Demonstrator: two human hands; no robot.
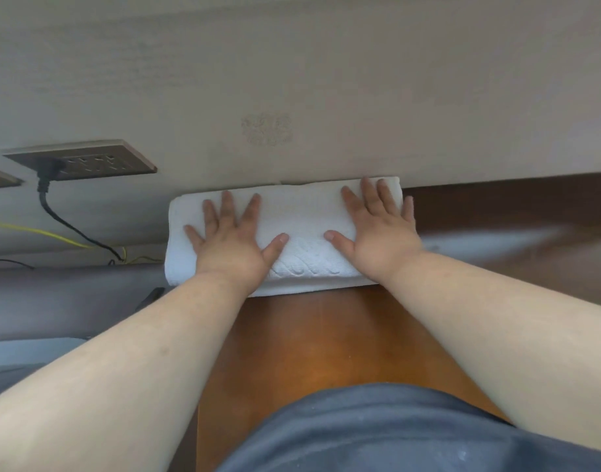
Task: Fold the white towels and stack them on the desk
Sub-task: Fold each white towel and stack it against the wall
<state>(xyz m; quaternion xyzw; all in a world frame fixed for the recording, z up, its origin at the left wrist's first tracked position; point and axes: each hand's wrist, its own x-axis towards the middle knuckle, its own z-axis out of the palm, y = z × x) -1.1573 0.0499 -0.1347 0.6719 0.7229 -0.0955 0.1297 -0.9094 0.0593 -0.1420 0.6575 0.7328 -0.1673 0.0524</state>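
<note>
The folded white towel (285, 240) is pressed flat at the far edge of the wooden desk (312, 349), its back edge tight against the wall (326, 80). The left hand (231, 243) and right hand (377, 240) are laid on top, fingers spread and straight, nothing gripped. Bare desk is seen in front and to the right; a wall socket (84, 161) with a black cable (64, 223) is seen left.
</note>
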